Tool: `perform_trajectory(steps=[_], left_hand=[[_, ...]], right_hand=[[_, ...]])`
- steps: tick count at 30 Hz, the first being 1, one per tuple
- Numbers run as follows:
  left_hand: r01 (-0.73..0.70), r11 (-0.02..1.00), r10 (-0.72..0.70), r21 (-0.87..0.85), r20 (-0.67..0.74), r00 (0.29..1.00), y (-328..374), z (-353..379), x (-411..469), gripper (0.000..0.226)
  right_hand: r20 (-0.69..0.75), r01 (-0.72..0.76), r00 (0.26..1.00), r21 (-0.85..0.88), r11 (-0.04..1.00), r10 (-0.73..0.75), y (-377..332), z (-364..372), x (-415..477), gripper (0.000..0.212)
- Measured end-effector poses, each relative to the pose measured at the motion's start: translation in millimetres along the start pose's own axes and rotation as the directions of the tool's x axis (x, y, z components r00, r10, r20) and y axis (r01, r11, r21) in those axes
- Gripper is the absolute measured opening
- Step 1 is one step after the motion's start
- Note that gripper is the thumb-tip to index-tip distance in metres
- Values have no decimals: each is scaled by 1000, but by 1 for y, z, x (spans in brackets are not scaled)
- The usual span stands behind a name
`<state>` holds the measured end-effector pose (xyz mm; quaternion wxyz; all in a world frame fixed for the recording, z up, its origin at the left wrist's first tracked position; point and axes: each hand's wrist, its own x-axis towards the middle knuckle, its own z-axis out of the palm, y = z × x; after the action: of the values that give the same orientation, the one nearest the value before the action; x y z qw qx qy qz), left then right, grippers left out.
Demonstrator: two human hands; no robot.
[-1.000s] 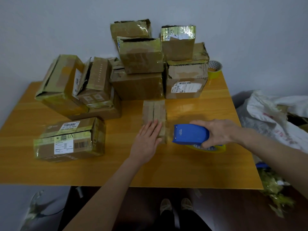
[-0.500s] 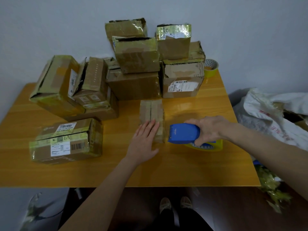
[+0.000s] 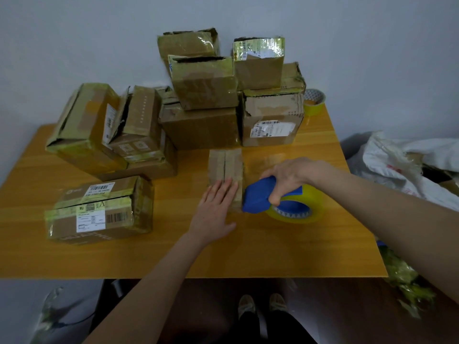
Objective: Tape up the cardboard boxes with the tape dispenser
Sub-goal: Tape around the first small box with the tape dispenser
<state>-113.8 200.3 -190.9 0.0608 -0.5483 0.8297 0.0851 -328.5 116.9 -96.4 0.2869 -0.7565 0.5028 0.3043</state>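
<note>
The small box (image 3: 224, 167) is laid flat on the worktop (image 3: 248, 252), its open seam running away from the person. Its near end is pinned by the left hand (image 3: 215, 207), fingers straight and flat, presumably against the tape's pull. The tape dispenser (image 3: 258, 197) is gripped in the right hand (image 3: 291, 175), fingers curled round it, its nose seemingly touching the box's near right corner. Bare worktop is left on the near side; little room is offered beyond, where the stacked boxes (image 3: 201, 127) stand close.

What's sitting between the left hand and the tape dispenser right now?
Head view: only the right-hand strip of the small cardboard box, whose near end the left hand presses flat. The tape dispenser, gripped by the right hand, noses up to that edge.
</note>
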Motion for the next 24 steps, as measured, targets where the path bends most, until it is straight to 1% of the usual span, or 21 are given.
perform_trajectory(steps=[3,5,6,7,8,10,11,14,15,16,17,19,21,22,23,24], left_hand=[[7,1000,-7,20,10,1000,1,-1,-1,101],[7,1000,-7,14,24,1000,1,-3,-1,100],[7,1000,-7,9,17,1000,1,-3,-1,100],[7,1000,-7,7,4,1000,0,-3,-1,99],[4,1000,-4,1,-4,1000,1,-4,-1,99],[-2,1000,2,-7,0,1000,0,-4,-2,99],[2,1000,-2,-10,-8,1000,1,-3,-3,99],[8,1000,-9,-20,-12,1000,2,-4,-2,98],[2,1000,-3,-23,-16,1000,2,-5,-1,98],[0,1000,0,-27,-20,1000,2,-5,-1,98],[-2,1000,1,-31,-20,1000,3,-6,-1,97],[-1,1000,1,-24,-16,1000,2,-6,-1,96],[1,1000,-2,-30,-16,1000,1,-4,-1,96],[3,999,-3,-43,-15,1000,1,-4,0,95],[0,998,-1,-60,-15,1000,0,-4,0,94],[-4,996,2,-86,-18,1000,0,-5,0,92]], right_hand=[[-12,-43,999,-9,999,43,-7,0,-2,82],[-37,-83,996,-55,995,81,-7,9,-2,76],[-45,-79,996,-48,996,77,-2,14,-2,74],[-58,-63,996,21,998,64,6,16,-3,72],[-81,-40,995,147,988,53,16,17,-6,70],[-158,28,987,390,920,37,34,17,-16,66],[-202,51,978,453,890,47,40,20,-20,65],[-310,51,940,538,841,141,45,34,-21,62],[-337,66,924,603,795,179,46,42,-20,60],[-353,92,909,688,719,222,48,49,-18,57],[-343,116,899,788,605,273,51,57,-17,53],[-244,132,901,942,310,358,56,73,-13,49],[-126,118,919,992,44,374,61,90,-4,54],[-75,108,927,992,-69,367,62,96,1,54],[-27,87,935,984,-155,353,63,100,4,52],[15,62,940,975,-213,340,63,103,5,48]])
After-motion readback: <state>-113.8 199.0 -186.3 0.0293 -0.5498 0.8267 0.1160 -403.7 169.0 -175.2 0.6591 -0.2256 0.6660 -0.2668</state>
